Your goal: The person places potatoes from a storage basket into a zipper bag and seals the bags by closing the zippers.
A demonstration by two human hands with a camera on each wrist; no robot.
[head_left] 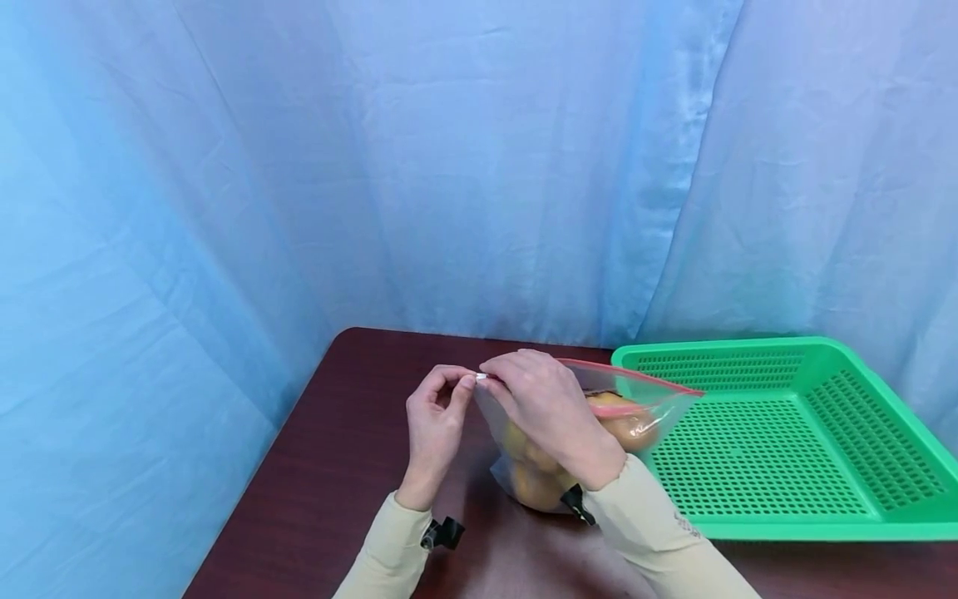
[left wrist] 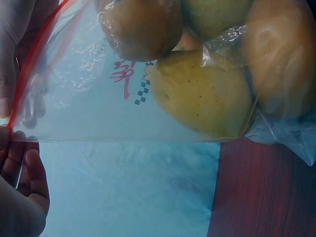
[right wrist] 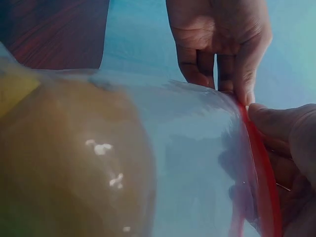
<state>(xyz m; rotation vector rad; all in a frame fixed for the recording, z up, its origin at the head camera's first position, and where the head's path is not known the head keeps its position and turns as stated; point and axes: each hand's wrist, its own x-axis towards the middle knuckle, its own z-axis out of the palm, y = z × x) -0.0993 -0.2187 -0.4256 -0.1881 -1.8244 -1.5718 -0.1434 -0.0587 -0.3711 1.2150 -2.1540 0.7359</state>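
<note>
A clear zip bag (head_left: 490, 408) with a red zip strip (head_left: 636, 377) is held up by its top left corner. Inside it lie several round yellow and orange fruits (left wrist: 205, 96), one with small dark dots. My left hand (head_left: 437, 424) pinches the bag's corner between thumb and finger. Right beside it, my right hand (head_left: 550, 412) pinches the strip at a small white slider (head_left: 481, 376). In the right wrist view, the thumb (right wrist: 276, 121) presses at that corner. Red lettering (left wrist: 124, 79) shows on the bag in the left wrist view.
A green plastic basket (head_left: 771, 531) with slotted sides stands on the right of the dark red wooden table (head_left: 337, 466), close beside the bag. Pale blue curtains (head_left: 479, 166) hang behind and to the left. Small black mounts (head_left: 443, 533) sit at both wrists.
</note>
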